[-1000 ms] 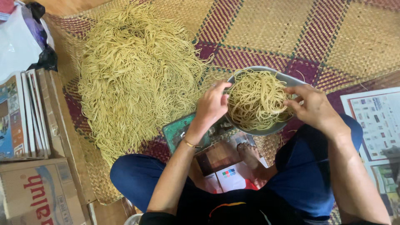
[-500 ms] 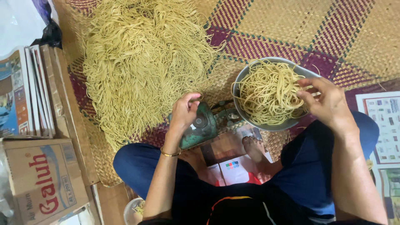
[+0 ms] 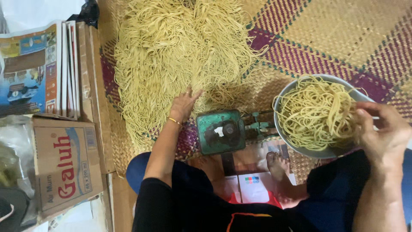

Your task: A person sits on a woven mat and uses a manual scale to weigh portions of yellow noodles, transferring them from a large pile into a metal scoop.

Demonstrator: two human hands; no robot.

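Rough matt woven straw mat (image 3: 343, 38), purple and tan plaid, underlies everything. At eleven o'clock, the big heap of thin yellow noodle strands (image 3: 180, 51) looks dry and matt. At three o'clock, a round grey metal bowl (image 3: 281, 101) with a dull sheen carries more strands. Dead centre, the green painted metal scale (image 3: 219, 131), chipped and worn. At nine o'clock, glossy paper magazines (image 3: 30, 68); at eight, a matt brown cardboard box (image 3: 66, 165)

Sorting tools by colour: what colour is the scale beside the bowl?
Green, with worn dark patches; the scale shows best in the head view.
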